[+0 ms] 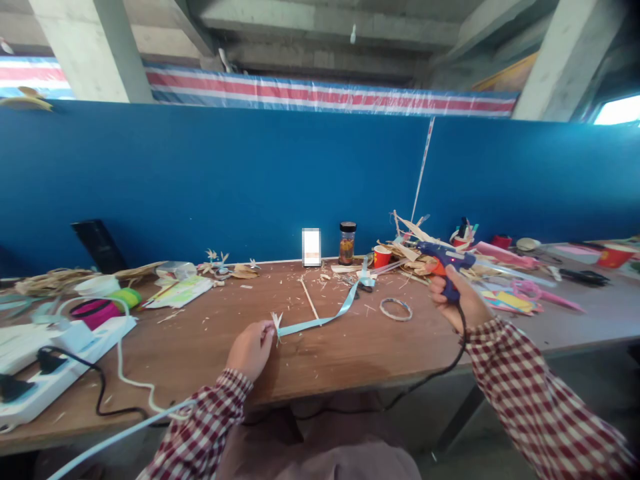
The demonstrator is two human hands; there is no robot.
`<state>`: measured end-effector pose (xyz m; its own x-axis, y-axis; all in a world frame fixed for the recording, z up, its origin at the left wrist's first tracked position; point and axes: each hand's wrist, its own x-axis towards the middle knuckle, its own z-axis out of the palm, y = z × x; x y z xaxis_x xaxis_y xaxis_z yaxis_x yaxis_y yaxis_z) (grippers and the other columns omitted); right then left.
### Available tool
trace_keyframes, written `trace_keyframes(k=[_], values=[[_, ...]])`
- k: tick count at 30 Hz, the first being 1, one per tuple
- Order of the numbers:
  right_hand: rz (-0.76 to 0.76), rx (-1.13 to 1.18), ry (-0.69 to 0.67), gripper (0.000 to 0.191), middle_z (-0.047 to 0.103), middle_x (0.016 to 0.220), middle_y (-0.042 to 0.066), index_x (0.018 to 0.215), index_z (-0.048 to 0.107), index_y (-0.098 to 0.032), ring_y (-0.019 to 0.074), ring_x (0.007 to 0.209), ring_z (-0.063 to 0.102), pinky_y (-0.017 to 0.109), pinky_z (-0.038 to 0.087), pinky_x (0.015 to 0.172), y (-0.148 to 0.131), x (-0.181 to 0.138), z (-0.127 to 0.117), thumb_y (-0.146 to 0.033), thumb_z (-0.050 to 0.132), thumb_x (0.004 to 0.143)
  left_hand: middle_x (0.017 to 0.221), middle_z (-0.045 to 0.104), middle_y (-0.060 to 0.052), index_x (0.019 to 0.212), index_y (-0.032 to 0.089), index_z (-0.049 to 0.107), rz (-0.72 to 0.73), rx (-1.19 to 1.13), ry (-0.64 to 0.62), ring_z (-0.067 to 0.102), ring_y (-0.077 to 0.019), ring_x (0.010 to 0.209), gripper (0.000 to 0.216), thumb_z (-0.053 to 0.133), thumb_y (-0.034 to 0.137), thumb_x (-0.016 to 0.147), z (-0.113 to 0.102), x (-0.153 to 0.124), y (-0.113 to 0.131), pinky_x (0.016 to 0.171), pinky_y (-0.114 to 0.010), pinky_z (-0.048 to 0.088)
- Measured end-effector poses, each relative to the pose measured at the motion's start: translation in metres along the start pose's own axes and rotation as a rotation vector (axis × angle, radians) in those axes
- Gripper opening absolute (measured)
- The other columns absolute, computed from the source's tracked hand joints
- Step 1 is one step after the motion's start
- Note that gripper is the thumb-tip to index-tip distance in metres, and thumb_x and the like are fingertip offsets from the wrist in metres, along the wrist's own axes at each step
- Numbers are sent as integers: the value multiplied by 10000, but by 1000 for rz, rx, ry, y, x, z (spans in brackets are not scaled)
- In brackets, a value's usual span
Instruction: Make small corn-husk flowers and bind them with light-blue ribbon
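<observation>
My left hand (254, 350) is closed in a pinch at the near edge of the table, on a small pale flower of dried husk (277, 320). A light blue ribbon (313, 325) runs from that flower across the tabletop to the right, up to a bunched end by some dark scissors (367, 288). My right hand (463, 303) is raised over the table's right side, wrapped around the handle of a blue glue gun (445, 255). The gun has an orange trigger, a small red light and a black cord (430, 381) hanging down. Its nozzle points left.
A thin stick (309, 299) and a tape ring (396, 309) lie mid-table. Behind stand a lidded jar (347, 245), a red paper cup (381, 256) and a husk heap (407, 253). Pink scissors (545, 293) are right; a power strip (65, 367) with cables is left.
</observation>
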<state>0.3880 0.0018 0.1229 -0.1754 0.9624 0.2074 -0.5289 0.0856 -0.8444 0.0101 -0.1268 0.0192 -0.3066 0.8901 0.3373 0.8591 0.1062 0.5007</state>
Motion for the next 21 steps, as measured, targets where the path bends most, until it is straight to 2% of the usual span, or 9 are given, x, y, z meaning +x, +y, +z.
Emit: trace_keyframes(k=[6, 11, 14, 17, 21], values=[[107, -280, -187, 260, 403, 564, -32, 854, 565, -156, 62, 449, 391, 158, 318, 342, 37, -25, 44, -378, 578, 719, 954, 638, -58, 897, 198, 624, 142, 181, 6, 546, -200, 890, 295, 348, 283, 834, -10, -30, -1, 832, -338, 402], [206, -565, -376, 274, 457, 500, -31, 761, 548, -143, 72, 380, 423, 193, 321, 358, 73, -34, 80, -409, 582, 700, 962, 615, -70, 990, 198, 601, 244, 213, -6, 525, -198, 893, 323, 321, 292, 858, -8, -41, 11, 814, -335, 403], [166, -749, -506, 270, 449, 479, -34, 761, 557, -147, 91, 387, 440, 211, 341, 380, 96, -34, 96, -414, 550, 719, 978, 601, -73, 1058, 198, 574, 272, 236, -26, 514, -202, 896, 329, 338, 307, 856, -4, -41, 19, 813, -340, 404], [83, -877, -612, 253, 465, 502, -28, 791, 579, -155, 98, 419, 440, 220, 345, 416, 116, -33, 107, -397, 532, 734, 983, 596, -74, 998, 191, 611, 278, 254, -33, 506, -205, 908, 330, 341, 318, 856, -1, -40, 21, 834, -348, 396], [27, -904, -660, 247, 532, 570, -5, 802, 575, -157, 110, 502, 474, 229, 365, 495, 138, -34, 114, -390, 507, 760, 976, 604, -75, 944, 193, 638, 294, 245, -45, 504, -205, 917, 335, 337, 312, 858, 1, -41, 17, 848, -353, 391]])
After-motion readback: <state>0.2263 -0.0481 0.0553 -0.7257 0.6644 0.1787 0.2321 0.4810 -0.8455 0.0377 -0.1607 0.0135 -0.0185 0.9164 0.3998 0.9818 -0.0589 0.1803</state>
